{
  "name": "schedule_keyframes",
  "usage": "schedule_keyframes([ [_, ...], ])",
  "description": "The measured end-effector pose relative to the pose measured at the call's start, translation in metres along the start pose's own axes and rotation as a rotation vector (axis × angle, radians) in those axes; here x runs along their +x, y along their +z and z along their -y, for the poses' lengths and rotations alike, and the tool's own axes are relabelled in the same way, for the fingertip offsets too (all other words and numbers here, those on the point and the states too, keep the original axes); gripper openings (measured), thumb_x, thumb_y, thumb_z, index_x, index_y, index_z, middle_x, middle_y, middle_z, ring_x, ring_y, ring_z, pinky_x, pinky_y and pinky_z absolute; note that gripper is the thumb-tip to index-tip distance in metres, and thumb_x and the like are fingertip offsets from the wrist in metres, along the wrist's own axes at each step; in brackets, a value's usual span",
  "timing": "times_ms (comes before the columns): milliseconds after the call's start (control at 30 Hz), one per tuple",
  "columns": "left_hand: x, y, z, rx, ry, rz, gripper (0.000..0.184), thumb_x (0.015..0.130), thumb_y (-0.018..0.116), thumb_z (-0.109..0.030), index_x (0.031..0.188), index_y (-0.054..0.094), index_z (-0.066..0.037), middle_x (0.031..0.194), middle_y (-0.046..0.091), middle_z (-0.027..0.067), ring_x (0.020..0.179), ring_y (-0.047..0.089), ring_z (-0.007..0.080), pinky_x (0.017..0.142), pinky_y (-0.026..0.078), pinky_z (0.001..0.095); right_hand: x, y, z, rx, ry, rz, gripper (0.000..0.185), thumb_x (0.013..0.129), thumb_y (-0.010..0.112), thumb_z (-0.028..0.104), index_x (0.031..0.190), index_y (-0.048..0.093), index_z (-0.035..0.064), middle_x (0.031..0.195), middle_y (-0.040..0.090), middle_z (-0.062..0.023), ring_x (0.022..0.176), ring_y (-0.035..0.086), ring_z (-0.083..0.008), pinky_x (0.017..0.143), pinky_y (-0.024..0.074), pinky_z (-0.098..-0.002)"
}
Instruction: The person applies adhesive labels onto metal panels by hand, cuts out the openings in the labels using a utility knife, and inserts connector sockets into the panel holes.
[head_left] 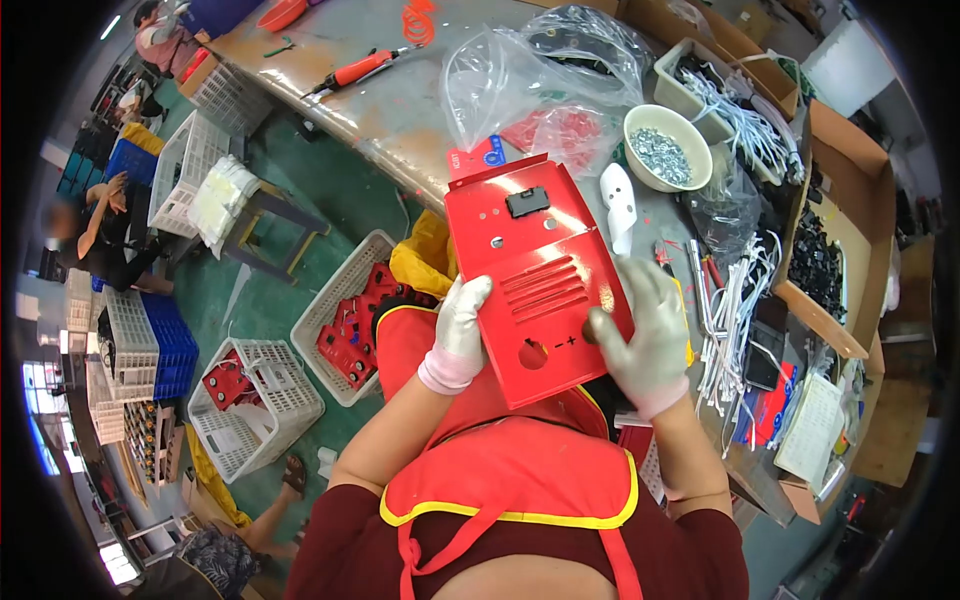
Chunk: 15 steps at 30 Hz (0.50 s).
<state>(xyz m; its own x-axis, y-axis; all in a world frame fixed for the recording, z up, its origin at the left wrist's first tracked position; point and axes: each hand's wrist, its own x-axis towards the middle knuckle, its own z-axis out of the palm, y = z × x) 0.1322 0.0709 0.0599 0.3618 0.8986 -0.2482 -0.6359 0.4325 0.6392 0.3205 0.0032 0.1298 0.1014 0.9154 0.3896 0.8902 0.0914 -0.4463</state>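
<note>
A red sheet-metal panel (547,285) is tilted up in front of my apron, with louvre slots, a round hole, plus and minus marks and a black rectangular switch (528,202) near its top. My left hand (460,330), in a whitish glove, is closed on the panel's left edge, thumb on the front face. My gloved right hand (645,335) is at the lower right edge. Its thumb lies by a dark round spot beside the plus mark; motion smears its fingers, so their grip is unclear.
On the bench are a red electric screwdriver (360,70), plastic bags (530,75), a bowl of screws (667,147), white cables (720,350) and a carton of black parts (850,200). White crates (345,300) with red parts stand on the floor at left. Other people are further off.
</note>
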Motion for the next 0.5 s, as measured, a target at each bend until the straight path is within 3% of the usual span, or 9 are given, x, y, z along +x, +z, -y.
schedule_keyframes([
  [67,0.003,-0.003,0.004,0.019,-0.043,-0.031,0.035,0.092,0.042,-0.015,0.124,0.044,-0.001,0.117,0.055,0.0077,0.103,0.055,0.0147,0.091,0.044,0.0306,-0.01,0.009,-0.022,0.205,0.298,0.122,0.047,0.085,0.058,0.026,0.12,0.049,-0.0042,0.111,0.056,-0.0215,0.101,0.055,-0.0331,0.088,0.043,-0.0367],
  [100,0.008,-0.005,0.006,0.145,0.015,0.022,0.035,0.093,0.042,-0.017,0.124,0.045,-0.001,0.117,0.055,0.0075,0.103,0.054,0.0143,0.091,0.043,0.0298,-0.021,0.019,-0.04,0.507,0.473,0.209,0.048,0.088,0.054,0.03,0.121,0.047,-0.0029,0.103,0.06,-0.0209,0.085,0.061,-0.0279,0.077,0.0466,-0.035],
  [133,0.011,-0.005,0.009,0.269,0.065,0.078,0.035,0.095,0.041,-0.02,0.123,0.045,0.0,0.117,0.055,0.0072,0.103,0.054,0.0138,0.091,0.043,0.029,-0.023,0.013,-0.05,0.655,0.503,0.424,0.046,0.092,0.045,0.032,0.116,0.05,-0.0069,0.105,0.058,-0.0207,0.098,0.057,-0.0256,0.086,0.0432,-0.0318],
  [200,0.024,-0.01,0.014,0.325,-0.063,0.162,0.04,0.098,0.039,-0.027,0.124,0.044,0.002,0.117,0.054,0.0075,0.105,0.052,0.0127,0.092,0.04,0.0276,-0.04,0.022,-0.05,0.583,0.715,0.36,0.045,0.094,0.041,0.031,0.114,0.052,-0.0073,0.101,0.059,-0.0201,0.093,0.058,-0.0268,0.083,0.0444,-0.0333],
  [233,0.022,0.0,0.012,0.544,0.077,0.245,0.039,0.098,0.038,-0.027,0.123,0.044,0.003,0.116,0.054,0.0077,0.105,0.052,0.013,0.093,0.039,0.0276,-0.053,0.033,-0.058,0.567,0.665,0.265,0.044,0.094,0.041,0.031,0.113,0.052,-0.0072,0.101,0.059,-0.0207,0.091,0.058,-0.0292,0.082,0.0446,-0.0348],
  [333,0.014,-0.002,0.024,0.655,-0.227,0.286,0.036,0.097,0.041,-0.022,0.121,0.046,0.005,0.118,0.053,0.0108,0.105,0.052,0.0144,0.093,0.038,0.0275,-0.08,0.049,-0.066,0.329,0.594,0.014,0.038,0.091,0.04,0.024,0.109,0.054,-0.0064,0.094,0.06,-0.0229,0.091,0.058,-0.0358,0.081,0.0449,-0.0409],
  [367,0.007,-0.01,0.031,0.733,-0.269,0.268,0.038,0.095,0.044,-0.021,0.123,0.043,0.005,0.115,0.054,0.0107,0.104,0.051,0.0147,0.085,0.045,0.0276,-0.082,0.045,-0.066,0.456,0.733,0.068,0.036,0.091,0.041,0.023,0.109,0.053,-0.0063,0.095,0.06,-0.0228,0.091,0.058,-0.035,0.081,0.045,-0.0411],
  [400,-0.006,0.007,0.026,0.756,-0.457,0.128,0.043,0.094,0.046,-0.022,0.127,0.039,0.004,0.109,0.056,0.0103,0.093,0.056,0.0153,0.072,0.052,0.0269,-0.084,0.041,-0.066,0.598,0.864,0.124,0.035,0.091,0.041,0.021,0.109,0.053,-0.0062,0.095,0.06,-0.0227,0.091,0.058,-0.0341,0.081,0.0452,-0.0413],
  [500,-0.008,-0.004,0.036,0.723,-0.524,0.199,0.045,0.094,0.047,-0.022,0.129,0.035,0.004,0.106,0.056,0.0106,0.08,0.06,0.0146,0.061,0.053,0.0253,-0.093,0.058,-0.084,0.806,0.916,0.021,0.035,0.09,0.042,0.019,0.112,0.049,-0.0061,0.095,0.061,-0.0231,0.087,0.06,-0.0334,0.079,0.0459,-0.0415],
])
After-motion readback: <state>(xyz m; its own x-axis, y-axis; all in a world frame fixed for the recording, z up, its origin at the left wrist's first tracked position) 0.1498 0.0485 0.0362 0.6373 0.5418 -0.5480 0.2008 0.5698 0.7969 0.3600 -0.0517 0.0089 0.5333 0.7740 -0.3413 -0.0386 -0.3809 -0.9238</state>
